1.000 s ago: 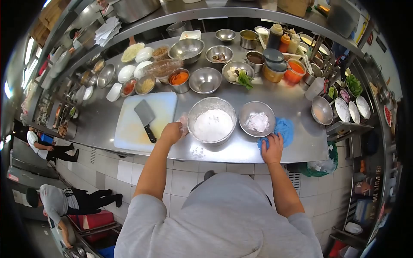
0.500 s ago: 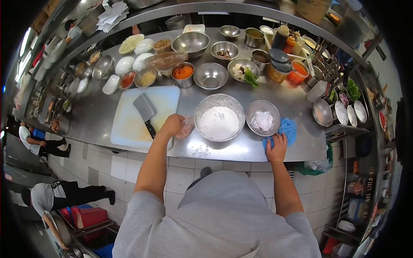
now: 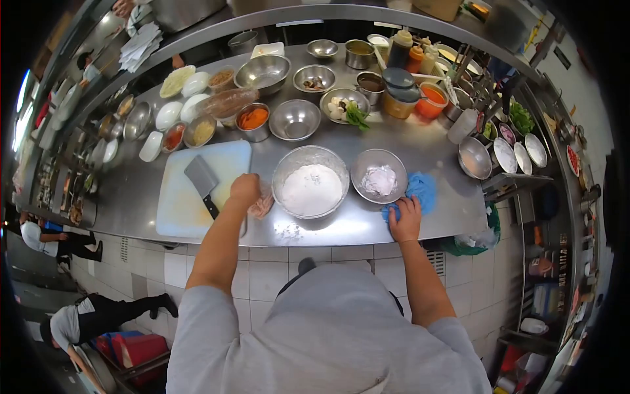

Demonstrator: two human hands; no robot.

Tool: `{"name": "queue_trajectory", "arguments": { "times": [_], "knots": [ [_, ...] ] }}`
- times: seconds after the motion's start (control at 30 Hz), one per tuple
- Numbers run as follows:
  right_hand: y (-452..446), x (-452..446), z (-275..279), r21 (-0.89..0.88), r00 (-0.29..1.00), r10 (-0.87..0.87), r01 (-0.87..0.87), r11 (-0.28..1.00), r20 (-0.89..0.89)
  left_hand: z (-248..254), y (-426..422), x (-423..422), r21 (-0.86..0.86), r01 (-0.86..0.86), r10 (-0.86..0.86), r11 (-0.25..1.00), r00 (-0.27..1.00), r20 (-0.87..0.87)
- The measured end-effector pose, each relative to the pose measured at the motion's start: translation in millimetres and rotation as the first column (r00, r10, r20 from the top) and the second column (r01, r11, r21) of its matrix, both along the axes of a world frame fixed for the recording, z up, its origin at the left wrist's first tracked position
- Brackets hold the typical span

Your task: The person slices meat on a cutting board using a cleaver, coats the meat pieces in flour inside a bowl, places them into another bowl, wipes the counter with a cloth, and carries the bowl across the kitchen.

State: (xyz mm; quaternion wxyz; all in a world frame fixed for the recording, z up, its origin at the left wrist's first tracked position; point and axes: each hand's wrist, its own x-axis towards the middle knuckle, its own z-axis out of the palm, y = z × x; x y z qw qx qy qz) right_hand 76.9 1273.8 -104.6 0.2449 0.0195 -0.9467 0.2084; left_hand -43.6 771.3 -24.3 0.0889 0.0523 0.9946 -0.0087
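My left hand (image 3: 245, 190) is closed at the right edge of the white cutting board (image 3: 172, 217), beside a pinkish crumpled thing (image 3: 262, 203); what its fingers hold, if anything, is hidden. A cleaver (image 3: 202, 176) lies on the board. Right of that hand stands a large metal bowl of white powder (image 3: 311, 189). Next to it, a smaller bowl (image 3: 360, 163) holds a white-coated lump (image 3: 380, 180). My right hand (image 3: 405, 220) rests with its fingers apart on the near edge of a blue cloth (image 3: 421, 188), close to the smaller bowl.
Metal bowls (image 3: 294, 120), a container of orange food (image 3: 253, 119), a wrapped brown package (image 3: 226, 103) and sauce bottles (image 3: 399, 48) line the counter's back. A shelf edge (image 3: 315, 13) runs above. Two people (image 3: 105, 315) are at the lower left, on the floor side.
The view has shifted, so the counter items sit further left than half a second ago. My left hand has closed up beside the pinkish thing. My right hand stays at the cloth.
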Motion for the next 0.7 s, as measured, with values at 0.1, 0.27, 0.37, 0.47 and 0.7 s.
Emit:
{"name": "queue_trajectory", "arguments": {
  "times": [0.1,0.27,0.37,0.47,0.7],
  "knots": [
    [0.9,4.1,-5.4,-0.019,1.0,-0.011,0.011,1.0,0.016,42.5,-37.6,6.2,0.569,-0.107,0.012,0.815,0.986,0.167],
    [1.6,3.1,-5.2,-0.028,1.0,-0.014,0.015,0.999,0.019,131.8,-23.9,38.1,0.949,-0.187,0.113,0.253,0.98,0.163],
    [0.1,3.3,-3.1,-0.03,1.0,-0.014,0.014,0.999,0.022,181.4,0.7,51.7,0.967,-0.181,0.165,-0.178,0.964,0.21],
    [-1.5,3.7,-0.3,-0.037,1.0,-0.012,0.012,0.999,0.001,187.0,35.6,54.6,0.882,-0.125,0.182,-0.455,0.956,0.229],
    [5.4,4.9,-4.3,-0.046,1.0,-0.003,0.003,0.999,0.001,123.0,75.5,40.6,0.916,-0.096,0.235,-0.388,0.951,0.199]
  ]
}}
